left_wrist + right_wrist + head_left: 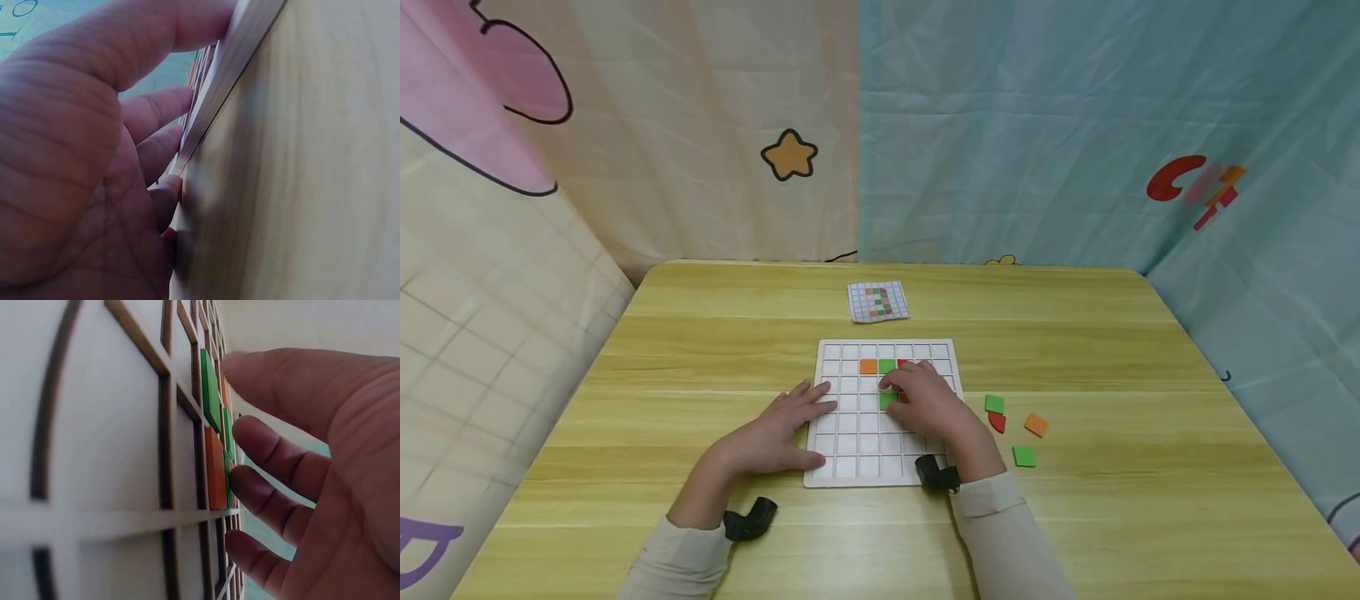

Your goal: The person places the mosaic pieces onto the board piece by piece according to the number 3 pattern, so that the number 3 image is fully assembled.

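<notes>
A white grid board (847,423) lies on the wooden table. My left hand (775,427) rests spread along its left edge, thumb near the lower corner and fingertips on the rim. Over the board's upper right part is my right hand (931,407), its fingers loosely bent with no tile between them. Its thumb is close by a green square tile (887,402). Above that, an orange tile (868,367), another green tile (886,366) and a partly covered red tile (902,363) sit in one row. The right wrist view also shows an orange tile (216,469) beside the fingertips.
Right of the board lie loose tiles: a green square (995,403) touching a red quarter-round piece (997,422), an orange square (1036,425) and another green square (1024,456). A printed pattern card (878,302) lies behind the board. Patterned curtains (1000,125) hang around the table.
</notes>
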`<control>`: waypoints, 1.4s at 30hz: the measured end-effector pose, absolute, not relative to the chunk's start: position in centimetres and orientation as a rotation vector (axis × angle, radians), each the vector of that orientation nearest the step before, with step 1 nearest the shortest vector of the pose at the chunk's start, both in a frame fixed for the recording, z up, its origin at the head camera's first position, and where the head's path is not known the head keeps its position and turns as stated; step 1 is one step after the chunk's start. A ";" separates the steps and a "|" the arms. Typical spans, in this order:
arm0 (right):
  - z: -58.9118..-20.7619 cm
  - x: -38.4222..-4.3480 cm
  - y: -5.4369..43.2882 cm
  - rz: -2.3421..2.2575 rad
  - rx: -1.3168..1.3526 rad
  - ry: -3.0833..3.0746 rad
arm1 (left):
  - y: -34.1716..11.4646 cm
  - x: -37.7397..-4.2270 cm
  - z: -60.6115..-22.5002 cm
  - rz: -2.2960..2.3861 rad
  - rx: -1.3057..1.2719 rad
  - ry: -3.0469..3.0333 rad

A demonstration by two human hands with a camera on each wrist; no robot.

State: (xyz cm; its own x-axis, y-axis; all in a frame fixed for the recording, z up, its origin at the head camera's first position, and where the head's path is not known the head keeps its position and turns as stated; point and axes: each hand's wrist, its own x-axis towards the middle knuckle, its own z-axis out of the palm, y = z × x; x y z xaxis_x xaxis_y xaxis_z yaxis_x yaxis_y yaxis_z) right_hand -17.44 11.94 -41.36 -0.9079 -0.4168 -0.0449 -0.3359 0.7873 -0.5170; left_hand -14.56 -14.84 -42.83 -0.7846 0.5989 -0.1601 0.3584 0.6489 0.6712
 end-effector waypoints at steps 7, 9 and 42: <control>-40.7 -17.3 12.7 -0.952 -0.556 2.747 | -14.9 -14.5 -42.8 0.879 0.767 2.511; -40.6 -17.3 13.2 -0.978 -0.561 2.736 | -14.8 -14.4 -42.8 0.885 0.763 2.509; -38.3 -14.1 27.8 -1.028 -0.455 2.822 | -14.7 -14.4 -42.9 0.875 0.742 2.520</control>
